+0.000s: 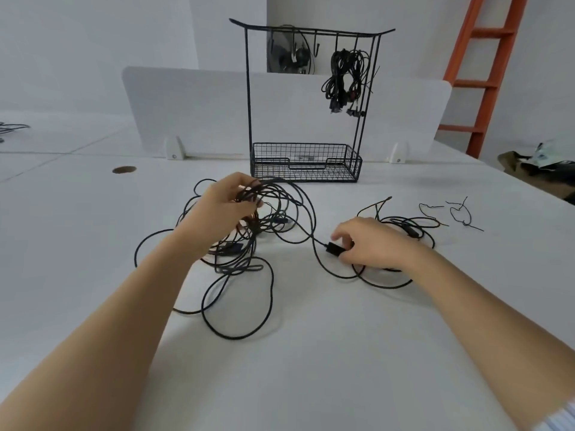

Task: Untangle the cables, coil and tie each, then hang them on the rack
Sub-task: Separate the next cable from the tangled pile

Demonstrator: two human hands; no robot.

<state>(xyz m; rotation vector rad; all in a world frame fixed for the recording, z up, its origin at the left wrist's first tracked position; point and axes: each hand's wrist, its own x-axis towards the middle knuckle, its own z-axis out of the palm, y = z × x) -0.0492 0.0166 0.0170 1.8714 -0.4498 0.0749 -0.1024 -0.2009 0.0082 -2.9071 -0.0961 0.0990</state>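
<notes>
Nearest on the white bench (311, 368) sprawled loose loops of the tangled black cables (242, 241). The right hand (370, 244) pinched a black plug (335, 248) at one cable's end, with a smaller heap of cable (413, 227) just behind it. The left hand (224, 203), raised over the tangle, gripped a bunch of its strands. Farther right lay two thin wire ties (465, 223). Beyond stood the black wire rack (249, 104) with a mesh basket (306, 174) at its foot. Coiled cables (343, 79) hung from its right-hand hooks.
</notes>
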